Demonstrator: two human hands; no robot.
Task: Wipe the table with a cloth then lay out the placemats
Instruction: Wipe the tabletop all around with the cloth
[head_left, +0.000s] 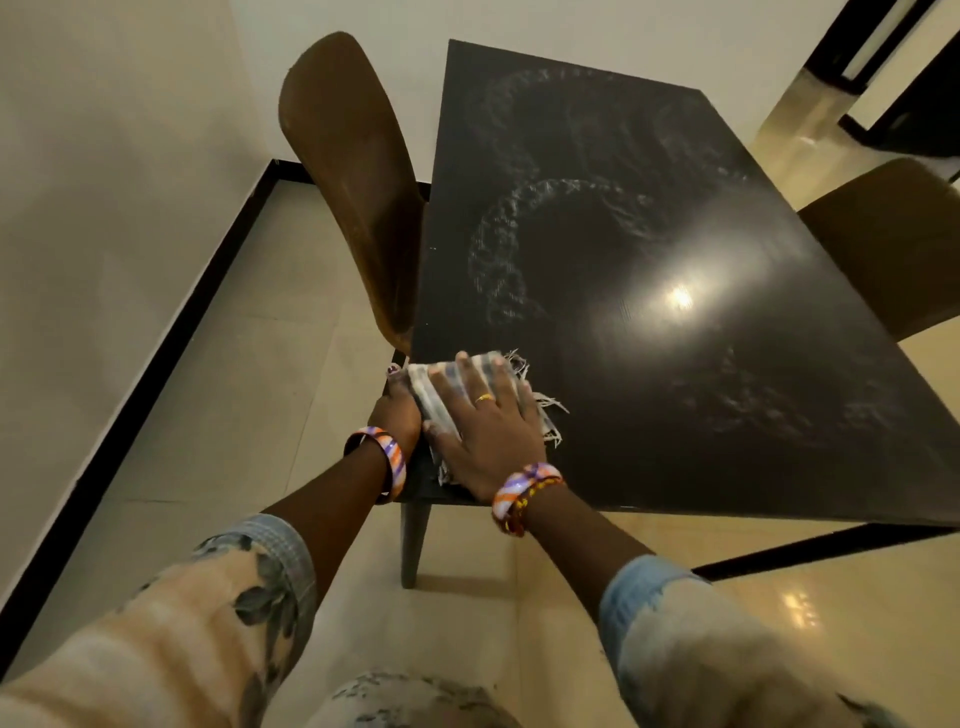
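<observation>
While a person leans over the near left corner of a dark, glossy rectangular table (649, 249), both hands meet at a folded grey-and-white striped cloth with a frayed fringe (524, 392); the cloth lies on the tabletop right at that corner, its fringe spilling toward the table's middle; the right hand (488, 431) lies flat on top of it, fingers straight and slightly spread, pressing it down, a gold ring on one finger; the left hand (397, 410) sits at the table's left edge, touching the cloth's left side, its thumb pointing up along the edge; whether its other fingers curl under the edge cannot be told; each wrist wears a striped orange, white and purple bangle; pale curved streaks arc across the dark surface, and a bright light reflects near its centre; a brown curved-back chair (353, 171) stands tucked against the table's left side; another brown chair (893, 244) stands at the right side; pale glossy floor tiles (234, 389) surround the table.
</observation>
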